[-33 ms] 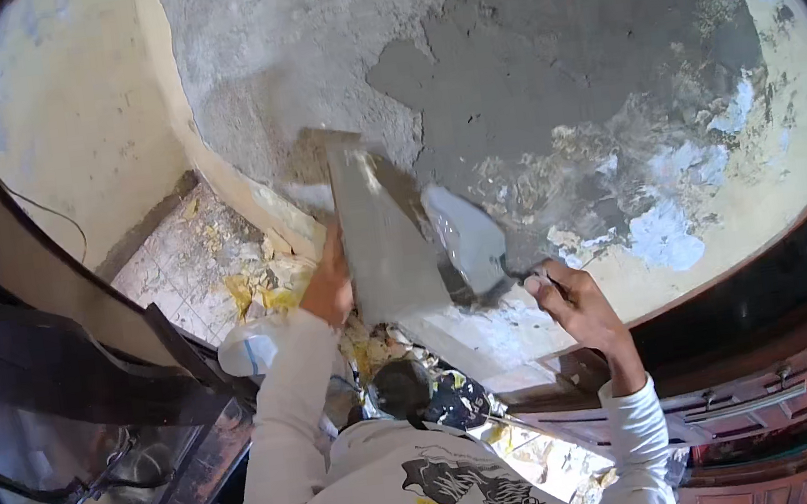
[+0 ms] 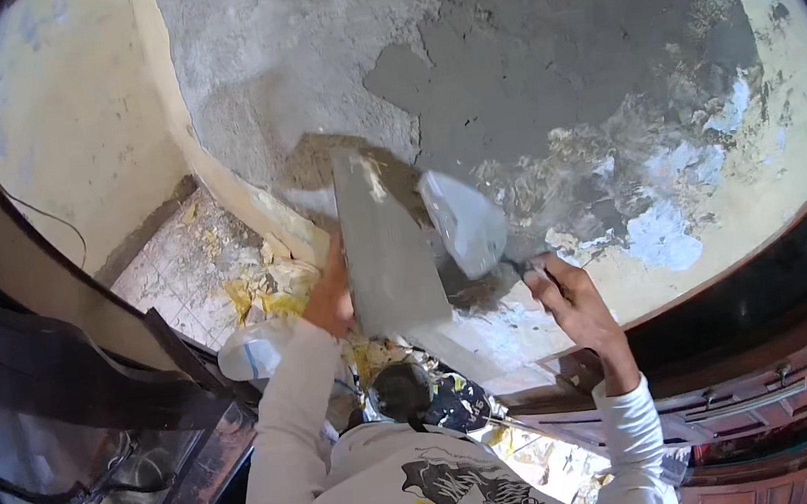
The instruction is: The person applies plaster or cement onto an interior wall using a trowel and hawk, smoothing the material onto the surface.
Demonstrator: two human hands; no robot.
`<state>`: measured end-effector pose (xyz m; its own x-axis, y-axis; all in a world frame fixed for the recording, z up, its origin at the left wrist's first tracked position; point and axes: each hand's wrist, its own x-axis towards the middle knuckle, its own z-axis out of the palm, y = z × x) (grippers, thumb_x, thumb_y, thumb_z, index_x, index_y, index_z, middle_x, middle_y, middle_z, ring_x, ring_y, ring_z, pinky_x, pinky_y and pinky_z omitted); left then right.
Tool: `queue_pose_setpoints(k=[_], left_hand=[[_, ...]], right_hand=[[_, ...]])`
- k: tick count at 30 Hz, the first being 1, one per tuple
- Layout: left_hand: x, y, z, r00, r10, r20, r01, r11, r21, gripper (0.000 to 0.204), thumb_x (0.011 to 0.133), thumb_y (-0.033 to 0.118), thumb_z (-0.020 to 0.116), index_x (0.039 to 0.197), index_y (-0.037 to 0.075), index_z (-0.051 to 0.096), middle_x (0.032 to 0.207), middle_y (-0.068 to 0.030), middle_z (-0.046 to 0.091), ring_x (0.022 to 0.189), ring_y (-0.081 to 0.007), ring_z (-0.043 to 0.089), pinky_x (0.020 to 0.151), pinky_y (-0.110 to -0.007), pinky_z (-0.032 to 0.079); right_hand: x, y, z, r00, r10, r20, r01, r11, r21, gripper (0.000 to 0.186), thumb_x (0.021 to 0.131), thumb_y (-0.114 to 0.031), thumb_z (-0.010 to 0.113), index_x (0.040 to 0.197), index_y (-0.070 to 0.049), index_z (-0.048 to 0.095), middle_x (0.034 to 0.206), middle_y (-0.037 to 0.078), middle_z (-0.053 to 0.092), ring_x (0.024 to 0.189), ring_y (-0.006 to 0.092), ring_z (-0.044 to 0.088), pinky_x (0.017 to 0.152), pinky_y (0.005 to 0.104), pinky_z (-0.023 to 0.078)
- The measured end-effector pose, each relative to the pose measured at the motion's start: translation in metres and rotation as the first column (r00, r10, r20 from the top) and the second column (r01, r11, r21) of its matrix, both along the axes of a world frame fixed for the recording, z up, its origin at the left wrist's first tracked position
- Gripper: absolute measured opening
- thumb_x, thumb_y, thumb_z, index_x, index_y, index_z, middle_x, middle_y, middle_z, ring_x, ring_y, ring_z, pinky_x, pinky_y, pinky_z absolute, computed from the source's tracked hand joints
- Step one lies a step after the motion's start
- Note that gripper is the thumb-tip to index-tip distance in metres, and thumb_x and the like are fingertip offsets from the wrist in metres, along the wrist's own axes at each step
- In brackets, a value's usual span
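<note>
My left hand [image 2: 328, 296] is closed at the left edge of a flat grey plastering board [image 2: 389, 254], its fingers mostly hidden behind it. A whitish smear marks the board's upper part. Just right of the board is a trowel [image 2: 465, 222] with a pale, shiny, rounded blade. My right hand [image 2: 581, 306] grips the trowel's dark handle, thumb toward the blade. Both tools are in front of a wall with a broad patch of dark grey mortar [image 2: 550, 53]. Rough, lighter grey plaster [image 2: 287, 45] lies to the patch's left.
Below the board stands a round bucket [image 2: 402, 390] with a dark grey inside. Debris and yellow scraps litter the tiled floor [image 2: 188, 263]. A white rounded object [image 2: 256, 349] is near my left forearm. Dark furniture [image 2: 65, 364] stands left; reddish-brown wooden furniture [image 2: 746, 411] stands lower right.
The board has dropped slightly, and its top edge is lower. The trowel blade has turned a little and shows more of its pale face. Both hands keep their hold.
</note>
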<state>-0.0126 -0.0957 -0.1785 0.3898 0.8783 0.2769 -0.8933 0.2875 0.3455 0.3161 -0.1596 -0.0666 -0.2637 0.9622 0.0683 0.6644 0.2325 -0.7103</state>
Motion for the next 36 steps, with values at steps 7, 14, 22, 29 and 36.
queue_pose_setpoints(k=[7,14,22,29,36], left_hand=[[0.021,-0.041,0.024,0.989,-0.009,-0.147,0.022,0.996,0.085,0.063,0.105,0.035,0.067,0.159,0.013,0.043,0.149,-0.0092,0.059,0.131,-0.0226,0.063,0.108,-0.042,0.056],[0.023,0.040,0.036,0.947,-0.292,0.135,0.241,0.922,0.304,0.050,0.110,0.041,0.055,0.148,0.009,0.056,0.135,-0.0088,0.068,0.120,-0.0233,0.068,0.101,-0.040,0.058],[0.003,0.106,0.209,0.721,0.636,-0.274,-0.591,0.771,0.237,0.060,0.111,0.052,0.051,0.153,0.009,0.050,0.134,-0.0105,0.064,0.119,-0.0228,0.065,0.097,-0.043,0.059],[0.031,0.153,0.347,0.605,0.751,-0.265,-0.618,0.653,0.439,0.071,0.111,0.060,0.043,0.147,0.000,0.054,0.125,-0.0130,0.065,0.111,-0.0240,0.066,0.094,-0.040,0.057],[0.063,0.196,0.405,-0.100,0.978,-0.181,-0.610,0.084,0.788,0.080,0.111,0.062,0.042,0.132,-0.013,0.061,0.119,-0.0252,0.069,0.114,-0.0330,0.065,0.101,-0.043,0.048]], right_hand=[[-0.047,0.015,-0.060,0.983,-0.059,0.174,-0.080,0.717,0.693,0.044,0.098,-0.006,0.069,0.139,0.000,0.055,0.113,0.023,0.060,0.096,0.0405,0.062,0.083,0.0467,0.051],[-0.036,0.015,-0.108,0.997,-0.080,-0.002,0.049,0.587,0.808,0.056,0.092,-0.004,0.078,0.142,-0.002,0.051,0.121,0.027,0.059,0.101,0.0460,0.061,0.085,0.0511,0.054],[0.024,-0.073,-0.179,0.911,-0.333,-0.243,0.411,0.772,0.484,0.038,0.099,-0.008,0.073,0.130,0.005,0.055,0.106,0.020,0.056,0.090,0.0297,0.057,0.080,0.0391,0.050],[0.048,-0.114,-0.229,0.730,-0.530,-0.431,0.666,0.691,0.279,0.032,0.103,-0.012,0.070,0.129,-0.001,0.056,0.106,0.010,0.057,0.091,0.0169,0.056,0.076,0.0314,0.050],[0.070,-0.123,-0.220,0.345,-0.448,-0.825,0.571,0.798,-0.194,0.039,0.105,-0.012,0.068,0.139,-0.004,0.052,0.113,0.009,0.055,0.092,0.0195,0.049,0.080,0.0330,0.045]])
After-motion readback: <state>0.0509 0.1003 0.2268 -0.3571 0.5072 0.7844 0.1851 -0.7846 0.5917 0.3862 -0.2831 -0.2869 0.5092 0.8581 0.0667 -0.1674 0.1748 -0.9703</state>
